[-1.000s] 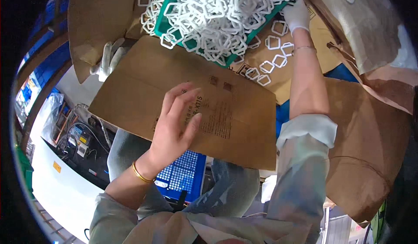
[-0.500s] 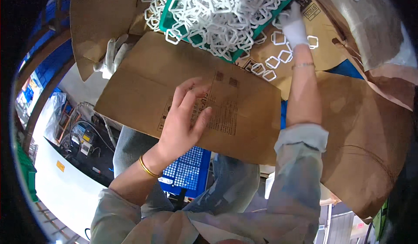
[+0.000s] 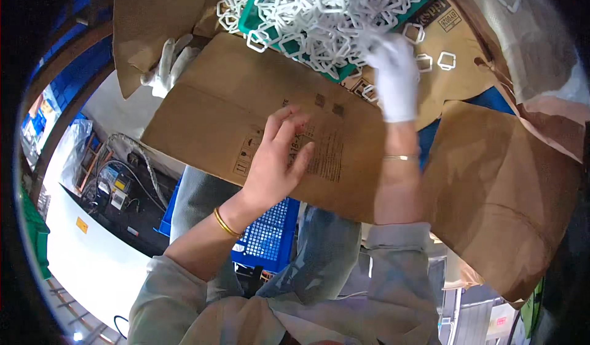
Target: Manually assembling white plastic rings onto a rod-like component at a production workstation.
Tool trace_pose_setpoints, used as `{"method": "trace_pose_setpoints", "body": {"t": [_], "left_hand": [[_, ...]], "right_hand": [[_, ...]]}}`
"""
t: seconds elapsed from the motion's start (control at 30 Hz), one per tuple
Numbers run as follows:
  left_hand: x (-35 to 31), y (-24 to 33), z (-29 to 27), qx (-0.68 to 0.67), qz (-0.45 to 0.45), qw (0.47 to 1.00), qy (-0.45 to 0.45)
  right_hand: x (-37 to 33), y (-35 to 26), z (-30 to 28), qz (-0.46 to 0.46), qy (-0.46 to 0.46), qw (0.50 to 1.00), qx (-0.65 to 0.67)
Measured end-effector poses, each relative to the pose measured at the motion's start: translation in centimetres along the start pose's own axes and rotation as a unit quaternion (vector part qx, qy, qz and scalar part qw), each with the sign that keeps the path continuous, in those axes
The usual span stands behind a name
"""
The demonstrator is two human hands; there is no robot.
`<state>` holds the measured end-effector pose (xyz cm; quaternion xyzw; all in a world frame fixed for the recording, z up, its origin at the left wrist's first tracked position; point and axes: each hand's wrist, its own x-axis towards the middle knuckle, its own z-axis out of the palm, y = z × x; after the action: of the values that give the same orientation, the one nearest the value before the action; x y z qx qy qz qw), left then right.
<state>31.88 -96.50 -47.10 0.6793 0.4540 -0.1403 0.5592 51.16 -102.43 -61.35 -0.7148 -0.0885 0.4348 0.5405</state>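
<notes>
At the far left, a green bin (image 3: 37,246) stands beside a curved white panel (image 3: 92,253). Further right, a white glove (image 3: 165,68) shows against an upright cardboard flap (image 3: 150,19). My bare left hand (image 3: 276,163), a gold bracelet (image 3: 225,223) on its wrist, is in front of a wide brown cardboard panel (image 3: 212,114); its fingers are loosely bent and the thumb stands well apart, with nothing in its grasp. Below it, a blue basket (image 3: 263,262) sits between my knees. Above the panel, white plastic links (image 3: 338,13) are heaped in a green tray (image 3: 251,16), some spilling over its left edge. My gloved right hand (image 3: 391,77) is at the tray's lower right, fingertips over the heap's edge; it is blurred, so I cannot tell whether it grips a link. To its right, loose links (image 3: 447,53) lie on cardboard, near clear plastic sheeting (image 3: 534,50).
</notes>
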Motion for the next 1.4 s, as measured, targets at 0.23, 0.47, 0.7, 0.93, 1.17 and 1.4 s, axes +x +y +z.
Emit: {"method": "trace_pose_setpoints", "body": {"t": [0.23, 0.47, 0.7, 0.93, 1.17, 1.4], "left_hand": [[0.0, -0.6, 0.3, 0.005, -0.017, 1.0, -0.011], [0.2, 0.6, 1.9, -0.072, -0.044, 0.994, -0.065], [13.1, -6.7, 10.3, -0.283, -0.329, 0.892, -0.13], [20.1, -15.4, 20.8, -0.28, -0.345, 0.833, 0.331], [19.9, -11.8, 21.9, -0.337, -0.374, 0.827, 0.251], [18.7, -6.3, 22.0, 0.164, 0.027, 0.966, 0.197]], "right_hand": [[1.0, 1.3, 4.2, -0.14, 0.111, 0.974, -0.137], [4.7, 12.5, -14.5, 0.027, 0.298, 0.853, -0.426], [8.8, 14.5, -17.8, -0.06, 0.272, 0.839, -0.467], [9.2, 14.3, -17.1, -0.036, 0.208, 0.907, -0.365], [4.9, 12.8, -17.0, 0.079, 0.123, 0.924, -0.352], [3.8, 13.1, -13.0, -0.088, 0.079, 0.829, -0.547]]}}
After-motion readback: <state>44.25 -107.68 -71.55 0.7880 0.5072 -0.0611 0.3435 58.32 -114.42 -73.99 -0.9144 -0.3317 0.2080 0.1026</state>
